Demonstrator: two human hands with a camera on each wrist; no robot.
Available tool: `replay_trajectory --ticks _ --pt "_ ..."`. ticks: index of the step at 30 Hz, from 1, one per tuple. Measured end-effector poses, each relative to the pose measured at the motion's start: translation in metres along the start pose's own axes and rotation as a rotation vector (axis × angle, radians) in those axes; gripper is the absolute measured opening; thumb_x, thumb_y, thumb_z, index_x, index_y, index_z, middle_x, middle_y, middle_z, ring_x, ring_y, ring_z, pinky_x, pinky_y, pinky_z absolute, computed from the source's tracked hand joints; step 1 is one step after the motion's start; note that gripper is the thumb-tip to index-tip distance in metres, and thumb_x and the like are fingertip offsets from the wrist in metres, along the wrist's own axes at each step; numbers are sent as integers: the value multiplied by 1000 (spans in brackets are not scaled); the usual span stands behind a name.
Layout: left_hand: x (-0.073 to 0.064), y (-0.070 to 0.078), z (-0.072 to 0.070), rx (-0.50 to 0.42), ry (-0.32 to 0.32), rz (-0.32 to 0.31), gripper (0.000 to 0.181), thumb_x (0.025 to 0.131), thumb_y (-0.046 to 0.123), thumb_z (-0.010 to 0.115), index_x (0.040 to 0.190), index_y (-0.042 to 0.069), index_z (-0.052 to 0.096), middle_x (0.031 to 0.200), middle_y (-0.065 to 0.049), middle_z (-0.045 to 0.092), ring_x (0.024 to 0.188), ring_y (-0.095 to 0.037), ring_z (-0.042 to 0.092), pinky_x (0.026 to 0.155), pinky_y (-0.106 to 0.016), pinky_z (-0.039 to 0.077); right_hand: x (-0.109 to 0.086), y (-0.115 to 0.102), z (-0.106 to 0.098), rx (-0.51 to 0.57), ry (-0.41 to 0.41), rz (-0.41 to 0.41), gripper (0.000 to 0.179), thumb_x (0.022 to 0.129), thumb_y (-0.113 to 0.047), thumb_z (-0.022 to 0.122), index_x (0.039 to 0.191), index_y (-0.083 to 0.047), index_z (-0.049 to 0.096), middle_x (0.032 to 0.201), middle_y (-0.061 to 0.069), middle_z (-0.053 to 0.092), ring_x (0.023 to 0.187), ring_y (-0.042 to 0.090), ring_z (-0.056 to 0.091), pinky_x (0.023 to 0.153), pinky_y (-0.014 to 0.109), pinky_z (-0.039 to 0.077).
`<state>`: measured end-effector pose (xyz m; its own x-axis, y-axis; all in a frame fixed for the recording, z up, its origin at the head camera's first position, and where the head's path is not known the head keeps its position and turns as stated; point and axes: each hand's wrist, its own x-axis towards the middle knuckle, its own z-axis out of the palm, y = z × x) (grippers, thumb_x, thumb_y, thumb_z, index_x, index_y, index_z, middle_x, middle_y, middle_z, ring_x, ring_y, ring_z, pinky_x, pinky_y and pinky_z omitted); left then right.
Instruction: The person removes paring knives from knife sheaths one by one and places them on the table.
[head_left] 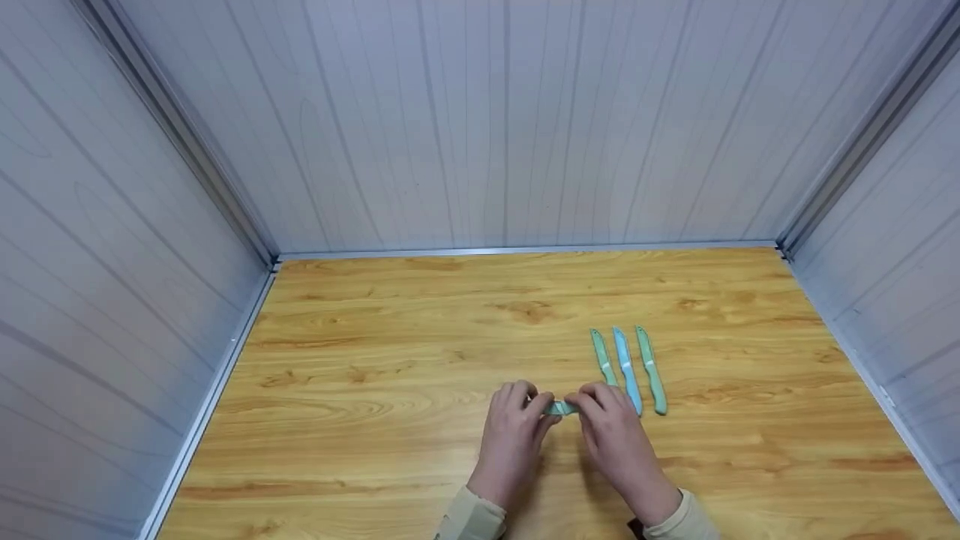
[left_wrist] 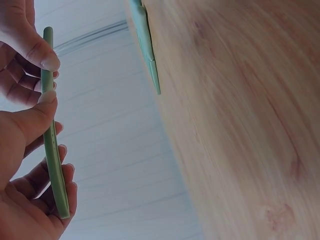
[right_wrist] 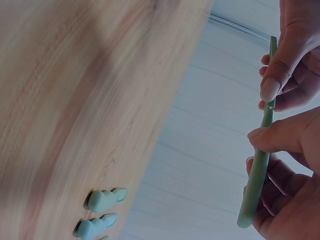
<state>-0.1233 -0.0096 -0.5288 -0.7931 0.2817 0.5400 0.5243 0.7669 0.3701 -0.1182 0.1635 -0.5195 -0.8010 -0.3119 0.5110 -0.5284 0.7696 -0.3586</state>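
Observation:
Both hands hold one slim green knife (head_left: 560, 407) in front of the body, raised above the table. My left hand (head_left: 512, 431) pinches its flat blade-like end between thumb and fingers. On the thicker, rounded handle (right_wrist: 257, 182), my right hand (head_left: 611, 435) has its thumb on top and its fingers curled beneath. Whether a sheath covers the blade I cannot tell. To the right lie a green knife (head_left: 601, 352), a blue knife (head_left: 625, 360) and another green knife (head_left: 650, 367), side by side. The right hand partly hides the nearest knife's handle.
The wood-grain table (head_left: 360, 420) spreads out around the hands. Pale panel walls stand at the back (head_left: 480, 135), the left (head_left: 112, 300) and the right (head_left: 892, 300), with metal trim along the table's edges.

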Motion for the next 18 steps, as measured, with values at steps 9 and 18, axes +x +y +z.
replay_trajectory --ticks 9,18 --pt "0 1 -1 -38 -8 -22 16 86 32 68 94 19 70 94 5 50 85 -12 44 73 -28 39 -1 -2 -2 3 -30 30 22 84 4 68 99 -13 69 99 -2 55 91 18 53 81 37 45" --pt "-1 0 0 -43 -3 -19 16 84 30 70 95 19 72 92 6 50 83 -12 44 73 -28 39 -2 -1 0 -12 11 -10 27 79 9 71 97 -11 69 98 0 56 90 21 54 81 39 45"
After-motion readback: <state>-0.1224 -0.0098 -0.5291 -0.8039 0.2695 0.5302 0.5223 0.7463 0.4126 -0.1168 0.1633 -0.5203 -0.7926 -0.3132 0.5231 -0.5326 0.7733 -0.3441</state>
